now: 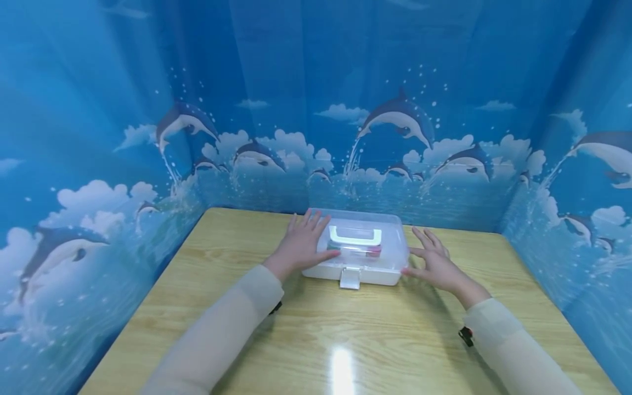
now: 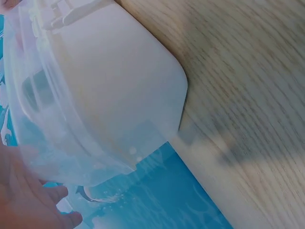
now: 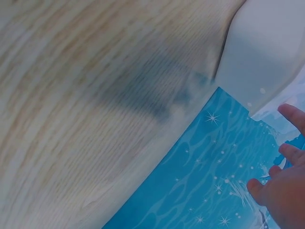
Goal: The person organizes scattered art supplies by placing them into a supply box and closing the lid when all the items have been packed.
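Observation:
A white plastic box with a clear lid stands closed near the table's back edge. On its lid is a white carry handle, and a latch hangs at the front. Green and pink things show dimly through the lid. My left hand lies over the lid's left side with its fingers spread. At the right side of the box, my right hand has its fingers spread too, fingertips right at the lid's edge. The left wrist view shows the box body close up.
The box stands on a wood-grain table. Blue curtains printed with dolphins and clouds rise behind the table and on both sides. Small dark devices sit at the wrists, under the light sleeves.

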Demonstrator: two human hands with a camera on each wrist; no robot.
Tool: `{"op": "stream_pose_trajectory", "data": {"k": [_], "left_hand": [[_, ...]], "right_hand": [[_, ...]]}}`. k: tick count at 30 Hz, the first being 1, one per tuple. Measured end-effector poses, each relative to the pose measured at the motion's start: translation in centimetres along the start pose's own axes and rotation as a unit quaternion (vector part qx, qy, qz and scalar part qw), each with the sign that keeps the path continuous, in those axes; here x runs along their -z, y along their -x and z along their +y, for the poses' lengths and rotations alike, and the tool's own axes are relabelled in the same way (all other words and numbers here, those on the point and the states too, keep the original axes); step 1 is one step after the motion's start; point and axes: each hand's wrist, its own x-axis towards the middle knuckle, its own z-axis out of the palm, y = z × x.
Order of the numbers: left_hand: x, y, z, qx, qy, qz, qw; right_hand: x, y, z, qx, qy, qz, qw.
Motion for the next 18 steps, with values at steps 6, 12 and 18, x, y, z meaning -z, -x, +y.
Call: {"op": "stream_pose_trajectory", "data": {"k": [6,12,18], "left_hand": [[-0.11,-0.54,0.24,-0.011,0.007,-0.011,0.9999],[-0.14,-0.97,0.36,-0.023,-0.004,-0.016,0.9996],[-0.25,-0.96,0.33,-0.011,-0.007,-0.025,0.9996]], "right_hand": [[-0.03,0.05,0.30,-0.001,0.006,0.005,1.0000],[0.11,0.24,0.32,-0.008,0.009,0.006,0.9999],[0.68,0.61,0.00,-0.019,0.024,-0.010,0.9995]]}}
